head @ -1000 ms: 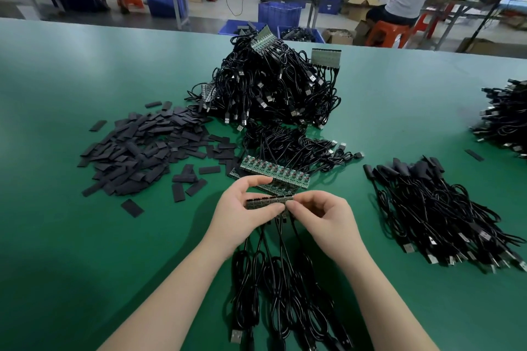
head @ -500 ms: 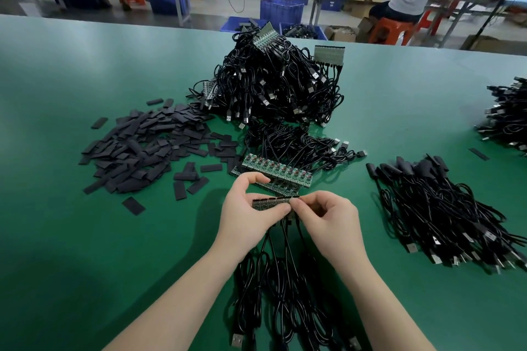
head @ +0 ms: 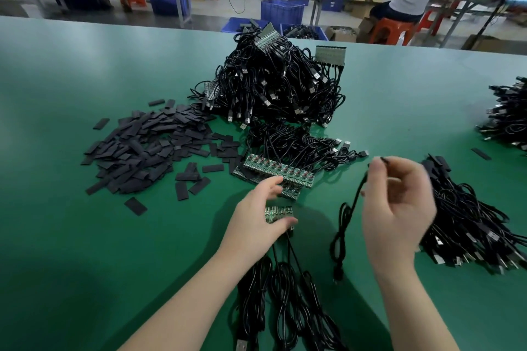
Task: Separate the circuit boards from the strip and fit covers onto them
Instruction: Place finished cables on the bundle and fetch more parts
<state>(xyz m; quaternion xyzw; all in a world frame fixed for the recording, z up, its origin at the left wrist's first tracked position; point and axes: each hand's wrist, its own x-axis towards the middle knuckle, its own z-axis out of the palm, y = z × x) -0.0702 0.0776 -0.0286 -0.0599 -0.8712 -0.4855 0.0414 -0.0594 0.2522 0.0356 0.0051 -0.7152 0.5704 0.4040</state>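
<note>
My left hand (head: 256, 215) pinches a short green strip of circuit boards (head: 278, 213) between thumb and fingers; its black cables (head: 288, 302) trail down toward me on the green table (head: 85, 251). My right hand (head: 399, 208) is raised to the right and pinches the top of a single separated board, whose coiled black cable (head: 342, 234) hangs below. Behind my left hand lie longer board strips (head: 281, 172). A heap of flat black covers (head: 148, 151) spreads to the left.
A big tangle of black USB cables with strips (head: 273, 85) sits at centre back. A pile of cables with covered ends (head: 470, 216) lies right of my right hand, another bundle (head: 507, 114) at the far right edge. A person sits at a bench behind.
My right hand has pulled one board with its cable off the strip and swung it up and to the right. My left hand keeps hold of the remaining strip.
</note>
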